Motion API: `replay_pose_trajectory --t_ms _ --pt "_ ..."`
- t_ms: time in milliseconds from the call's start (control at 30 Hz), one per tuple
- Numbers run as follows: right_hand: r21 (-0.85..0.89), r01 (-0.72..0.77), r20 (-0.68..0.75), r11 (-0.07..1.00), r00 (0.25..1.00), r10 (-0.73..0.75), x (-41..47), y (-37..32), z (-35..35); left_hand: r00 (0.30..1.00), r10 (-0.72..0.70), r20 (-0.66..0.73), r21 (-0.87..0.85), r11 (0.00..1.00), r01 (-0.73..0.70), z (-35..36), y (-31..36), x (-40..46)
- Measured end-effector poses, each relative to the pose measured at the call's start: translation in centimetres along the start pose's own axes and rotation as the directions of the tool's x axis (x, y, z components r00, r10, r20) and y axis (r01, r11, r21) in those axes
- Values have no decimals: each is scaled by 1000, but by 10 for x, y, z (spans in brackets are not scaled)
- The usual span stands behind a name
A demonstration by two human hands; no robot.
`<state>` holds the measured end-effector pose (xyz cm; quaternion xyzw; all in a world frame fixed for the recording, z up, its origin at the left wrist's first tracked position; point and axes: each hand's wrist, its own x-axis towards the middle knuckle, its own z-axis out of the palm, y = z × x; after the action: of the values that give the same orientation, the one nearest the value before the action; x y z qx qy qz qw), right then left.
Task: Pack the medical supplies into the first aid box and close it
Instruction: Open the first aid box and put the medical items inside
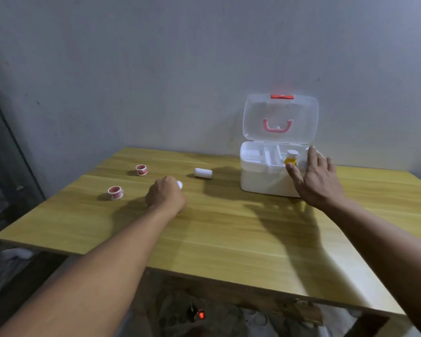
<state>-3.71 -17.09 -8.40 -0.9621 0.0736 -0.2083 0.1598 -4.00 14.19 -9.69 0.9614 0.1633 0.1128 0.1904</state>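
Observation:
A white first aid box (263, 181) stands open at the back right of the wooden table (229, 234), its clear lid (255, 117) with a pink handle leaning up against the wall. A yellow bottle with a white cap (291, 157) stands in the box's tray. My right hand (314, 178) hovers open at the box's front right corner, fingers spread, holding nothing. My left hand (165, 194) is closed around a white roll (179, 184), only its end showing. Another white gauze roll (203, 172) lies on its side nearby. Two red-and-white tape rolls (141, 170) (115, 192) sit further left.
The grey wall rises right behind the table and box. The table's left edge drops off beside a dark frame (7, 152). Below the near edge is cluttered floor with a small red light (201, 314).

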Motion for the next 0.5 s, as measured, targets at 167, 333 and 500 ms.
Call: replay_pose_trajectory --t_ms 167,333,500 --pt "-6 -4 -28 1000 1000 4 -2 0 2 976 216 -38 -97 971 -219 8 27 17" --pt "-9 10 -39 1000 999 -10 -1 3 4 897 436 78 -23 900 -436 18 57 47" --pt "2 29 -44 1000 999 -29 0 4 4 888 401 224 14 910 -414 27 62 63"
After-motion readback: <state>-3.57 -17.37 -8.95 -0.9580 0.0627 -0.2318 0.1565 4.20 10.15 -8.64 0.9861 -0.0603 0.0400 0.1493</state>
